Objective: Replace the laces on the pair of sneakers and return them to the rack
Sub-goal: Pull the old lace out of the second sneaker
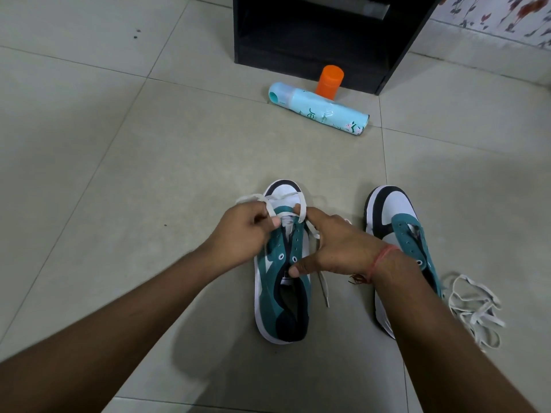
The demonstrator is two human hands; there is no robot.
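Your left hand (238, 231) sits over the front of the teal, white and black low-top sneaker (281, 293) standing on the pale tiled floor (119, 159), toe pointing away from you; its fingers are curled in and pinch one run of the flat white lace (301, 210) near the lowest eyelets. Your right hand (334, 248) rests on the same shoe's right side: its forefinger and neighbouring fingers pinch the lace loop by the toe end of the eyelet row, while the thumb stretches back and presses on the teal upper beside a middle eyelet. One lace end hangs down the shoe's right side and its tip lies on the floor. A red thread bracelet (381, 260) circles your right wrist. The second matching teal, white and black sneaker (396, 222) stands just to the right, its eyelets bare and its rear half hidden behind your right forearm. A loose heap of white shoelace (474, 311) lies on the tiles just right of that shoe. Farther ahead, a light blue spray can (319, 108) lies on its side, and an orange cylindrical bottle (329, 82) stands upright behind it, in front of the black open-fronted rack (328, 40).
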